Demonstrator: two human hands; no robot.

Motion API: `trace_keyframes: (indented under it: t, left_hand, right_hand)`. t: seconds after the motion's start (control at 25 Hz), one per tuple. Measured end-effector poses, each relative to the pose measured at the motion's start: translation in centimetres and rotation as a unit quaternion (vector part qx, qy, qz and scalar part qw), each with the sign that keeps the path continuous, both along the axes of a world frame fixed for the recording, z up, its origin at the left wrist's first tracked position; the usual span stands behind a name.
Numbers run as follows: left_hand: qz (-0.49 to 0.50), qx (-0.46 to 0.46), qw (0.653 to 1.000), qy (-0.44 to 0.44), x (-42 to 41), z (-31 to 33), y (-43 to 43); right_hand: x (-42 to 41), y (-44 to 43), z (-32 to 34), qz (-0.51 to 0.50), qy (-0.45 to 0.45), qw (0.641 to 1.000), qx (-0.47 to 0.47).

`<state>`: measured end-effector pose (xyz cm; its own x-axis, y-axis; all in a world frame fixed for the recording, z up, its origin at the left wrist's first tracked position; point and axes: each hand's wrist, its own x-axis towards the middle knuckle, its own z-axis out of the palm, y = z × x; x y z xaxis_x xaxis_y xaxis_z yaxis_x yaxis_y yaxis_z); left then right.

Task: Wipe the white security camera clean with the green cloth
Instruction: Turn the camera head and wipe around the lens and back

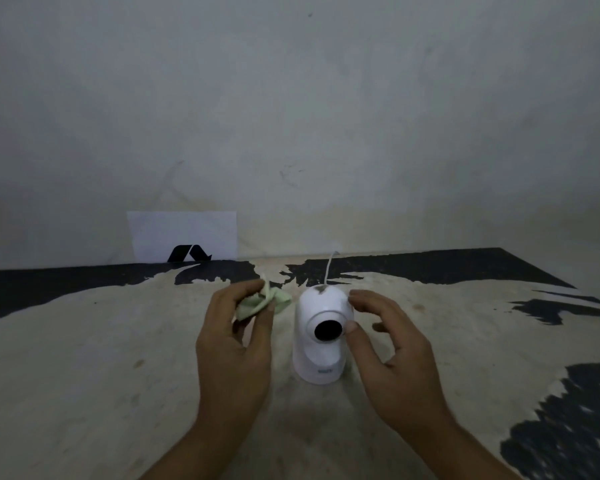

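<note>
A pale, stained wall (pixel 326 116) is filling the whole upper half of the frame, and below it a worn tabletop (pixel 101 358), cream where the black coating (pixel 66 282) has flaked off, is spreading across the lower half. A white sheet of paper (pixel 182 233) with a black mark is leaning against the wall at the left of centre. Just below the middle of the frame the white security camera (pixel 321 336) is standing upright on the table, its long axis vertical, its dark lens (pixel 328 330) facing the viewer, and a thin white cable (pixel 329 266) is rising from its top toward the wall. The two forearms are coming up from the bottom edge and flanking it. The right hand (pixel 392 355) is sitting just right of the camera, its fingers spread fairly wide and curled, with the thumb tip appearing to touch the camera's side by the lens ring; it looks to be steadying rather than gripping. The left hand (pixel 236 344) is hanging to the left of the camera, apart from it, pinching the bunched green cloth (pixel 262 301) between thumb and fingers near the level of the camera's top. So the cloth is lying just beside the camera's upper left shoulder, and the wiping hand probably only needs a short sideways reach to the right to land on the dome.
</note>
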<state>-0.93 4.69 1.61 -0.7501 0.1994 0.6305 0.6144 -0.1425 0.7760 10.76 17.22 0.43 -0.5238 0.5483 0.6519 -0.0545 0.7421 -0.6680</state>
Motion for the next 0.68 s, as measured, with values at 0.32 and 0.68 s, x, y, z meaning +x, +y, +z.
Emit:
trace_keyframes:
  t: [0.32, 0.68]
  left_hand:
    - [-0.086, -0.150, 0.984, 0.038, 1.3, -1.1, 1.1]
    - [-0.100, -0.209, 0.933, 0.277, -0.4, -2.1, 1.0]
  right_hand:
    - [-0.2, -0.3, -0.1, 0.019, -0.062, 0.997, -0.043]
    - [-0.2, 0.1, 0.3, 0.060, -0.054, 0.994, -0.067]
